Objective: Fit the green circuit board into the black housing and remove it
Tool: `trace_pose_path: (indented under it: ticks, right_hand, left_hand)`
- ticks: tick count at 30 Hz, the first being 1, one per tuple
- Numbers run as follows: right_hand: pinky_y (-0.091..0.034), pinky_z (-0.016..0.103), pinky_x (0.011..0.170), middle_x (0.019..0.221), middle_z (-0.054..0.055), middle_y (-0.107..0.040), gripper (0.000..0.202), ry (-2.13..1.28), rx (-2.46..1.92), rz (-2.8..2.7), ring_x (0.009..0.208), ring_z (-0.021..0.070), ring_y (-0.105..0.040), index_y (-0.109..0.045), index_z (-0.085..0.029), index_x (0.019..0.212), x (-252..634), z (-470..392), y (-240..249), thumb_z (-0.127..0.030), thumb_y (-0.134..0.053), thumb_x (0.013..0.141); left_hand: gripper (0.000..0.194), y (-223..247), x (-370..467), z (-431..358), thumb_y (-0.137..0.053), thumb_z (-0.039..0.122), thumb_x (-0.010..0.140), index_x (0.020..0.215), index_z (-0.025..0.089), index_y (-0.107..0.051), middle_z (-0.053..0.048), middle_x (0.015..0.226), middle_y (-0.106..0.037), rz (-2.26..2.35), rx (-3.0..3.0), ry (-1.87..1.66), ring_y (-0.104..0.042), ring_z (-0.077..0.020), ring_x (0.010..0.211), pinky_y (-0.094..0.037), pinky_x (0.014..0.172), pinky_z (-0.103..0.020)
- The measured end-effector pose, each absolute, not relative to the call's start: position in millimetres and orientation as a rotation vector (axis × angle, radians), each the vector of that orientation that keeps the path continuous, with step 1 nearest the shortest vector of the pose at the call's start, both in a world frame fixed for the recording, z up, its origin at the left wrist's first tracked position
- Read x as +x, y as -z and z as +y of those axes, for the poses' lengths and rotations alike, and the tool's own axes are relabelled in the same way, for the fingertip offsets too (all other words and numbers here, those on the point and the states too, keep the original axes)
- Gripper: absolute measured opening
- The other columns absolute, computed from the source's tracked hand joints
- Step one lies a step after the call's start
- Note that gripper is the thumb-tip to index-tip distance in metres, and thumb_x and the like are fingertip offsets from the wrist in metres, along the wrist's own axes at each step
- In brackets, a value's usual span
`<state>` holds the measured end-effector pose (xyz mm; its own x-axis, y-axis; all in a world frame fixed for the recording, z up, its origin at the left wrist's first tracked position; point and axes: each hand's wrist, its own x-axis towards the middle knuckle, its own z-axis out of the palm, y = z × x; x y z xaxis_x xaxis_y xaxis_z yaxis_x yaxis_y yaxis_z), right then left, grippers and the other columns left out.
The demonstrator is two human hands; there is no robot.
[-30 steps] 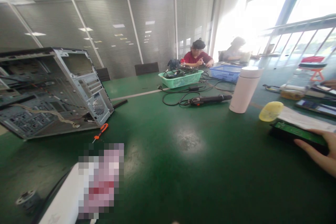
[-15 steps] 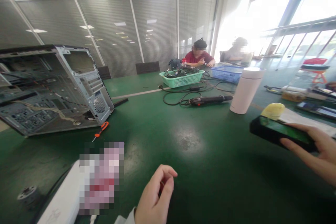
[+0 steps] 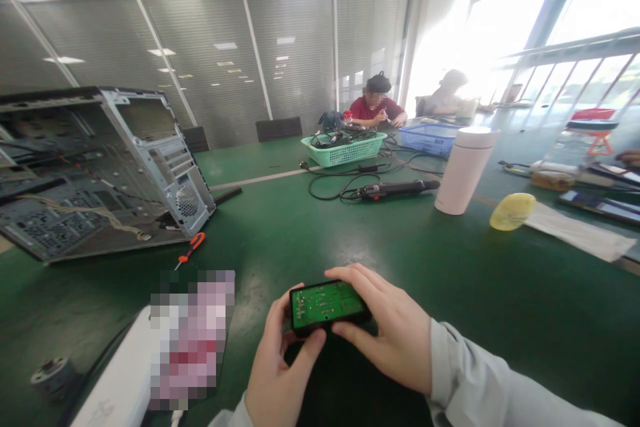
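Between my two hands is a small black case with a green circuit board (image 3: 325, 305) showing in its open face. My left hand (image 3: 285, 353) grips its left end, with the thumb on the near edge. My right hand (image 3: 387, 327) is wrapped round the right end, fingers over the far edge and thumb along the near side. The case is held low over the green table (image 3: 270, 230), its board side facing up towards me. Its underside is hidden.
At left stands an opened computer case (image 3: 150, 167), with an orange-handled screwdriver (image 3: 191, 248) beside it. A white power strip (image 3: 117, 373) lies front left. Farther back are a black electric screwdriver (image 3: 395, 190), a pink bottle (image 3: 465, 173), a green basket (image 3: 345, 152) and a yellow object (image 3: 513, 211).
My right hand has brought the black case from the far right to the middle. My left hand, empty before, has taken hold of its left end.
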<state>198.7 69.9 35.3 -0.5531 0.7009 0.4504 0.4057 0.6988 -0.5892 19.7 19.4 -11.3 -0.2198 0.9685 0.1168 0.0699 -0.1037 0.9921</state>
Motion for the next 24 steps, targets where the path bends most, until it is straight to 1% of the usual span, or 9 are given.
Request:
trace_pose_path:
  ticks: [4,7,11,13,15,18,20,22,24]
  right_hand:
    - [-0.045,0.031,0.080,0.102,0.003,-0.058,0.029,-0.724,-0.891,-2.164,0.091,0.0157,-0.055,-0.054,-0.023,0.109,201.6,69.7,-30.6,-0.029,-0.058,0.081]
    - [-0.043,0.028,0.074,0.088,0.002,-0.058,0.025,-1.016,-0.987,-1.986,0.080,0.0138,-0.054,-0.058,-0.020,0.097,202.0,68.5,-26.9,-0.040,-0.056,0.082]
    - [-0.042,0.023,0.059,0.071,-0.001,-0.054,0.043,-1.801,-1.058,-1.482,0.063,0.0098,-0.051,-0.053,-0.017,0.081,199.4,74.4,-27.6,-0.059,-0.059,0.075]
    - [-0.040,0.020,0.050,0.066,-0.002,-0.053,0.047,-2.197,-1.110,-1.133,0.054,0.0078,-0.051,-0.052,-0.017,0.081,198.8,79.1,-31.1,-0.063,-0.051,0.080]
    - [-0.038,0.017,0.046,0.065,-0.001,-0.054,0.050,-2.420,-1.144,-0.868,0.048,0.0060,-0.050,-0.052,-0.015,0.081,198.9,83.2,-34.7,-0.062,-0.034,0.089]
    - [-0.039,0.015,0.045,0.067,0.000,-0.055,0.055,-2.467,-1.148,-0.736,0.046,0.0038,-0.051,-0.052,-0.014,0.082,200.1,87.4,-35.7,-0.058,-0.022,0.094]
    - [-0.042,0.015,0.047,0.072,0.001,-0.055,0.051,-2.342,-1.116,-0.907,0.054,0.0057,-0.055,-0.052,-0.015,0.090,201.6,88.8,-32.2,-0.062,-0.033,0.090]
    - [-0.046,0.019,0.049,0.082,0.001,-0.055,0.052,-2.135,-1.079,-1.142,0.064,0.0097,-0.057,-0.051,-0.019,0.100,203.8,88.8,-27.1,-0.065,-0.052,0.078]
    - [-0.051,0.025,0.057,0.093,0.002,-0.054,0.048,-1.772,-1.025,-1.467,0.075,0.0129,-0.057,-0.052,-0.022,0.104,206.2,87.2,-23.1,-0.056,-0.065,0.071]
  left_hand:
    - [0.046,9.8,21.4,19.0,-0.071,0.038,0.074,0.116,0.024,-0.061,-0.007,0.119,-0.064,1.400,1.223,-1.406,-0.058,-0.0281,0.114,-0.050,0.089,-0.036]
    - [0.045,10.5,22.0,18.8,-0.068,0.046,0.074,0.112,0.022,-0.066,-0.008,0.108,-0.071,1.404,1.163,-1.393,-0.063,-0.0289,0.105,-0.051,0.088,-0.038]
    - [0.048,16.4,15.7,25.1,-0.048,0.059,0.081,0.097,0.022,-0.074,-0.008,0.085,-0.074,1.417,1.143,-1.360,-0.067,-0.0293,0.082,-0.053,0.071,-0.040]
    - [0.050,19.1,11.7,30.4,-0.041,0.059,0.084,0.091,0.023,-0.076,-0.008,0.077,-0.071,1.411,1.166,-1.346,-0.066,-0.0282,0.077,-0.052,0.064,-0.038]
    - [0.050,20.2,9.5,34.6,-0.039,0.057,0.085,0.092,0.024,-0.077,-0.008,0.074,-0.069,1.403,1.181,-1.352,-0.065,-0.0270,0.077,-0.051,0.060,-0.035]
    - [0.047,19.4,10.4,34.7,-0.042,0.055,0.085,0.099,0.025,-0.075,-0.008,0.078,-0.066,1.408,1.205,-1.365,-0.063,-0.0266,0.080,-0.050,0.058,-0.032]
    - [0.045,17.6,13.3,30.4,-0.044,0.053,0.085,0.109,0.026,-0.071,-0.008,0.088,-0.065,1.428,1.218,-1.381,-0.061,-0.0273,0.088,-0.051,0.062,-0.033]
    - [0.044,14.5,16.9,24.8,-0.049,0.049,0.085,0.123,0.030,-0.061,-0.007,0.106,-0.062,1.463,1.235,-1.424,-0.058,-0.0269,0.099,-0.052,0.071,-0.034]
    - [0.050,9.6,19.7,20.4,-0.054,0.044,0.084,0.133,0.034,-0.049,-0.006,0.122,-0.054,1.500,1.279,-1.482,-0.054,-0.0257,0.107,-0.051,0.080,-0.035]
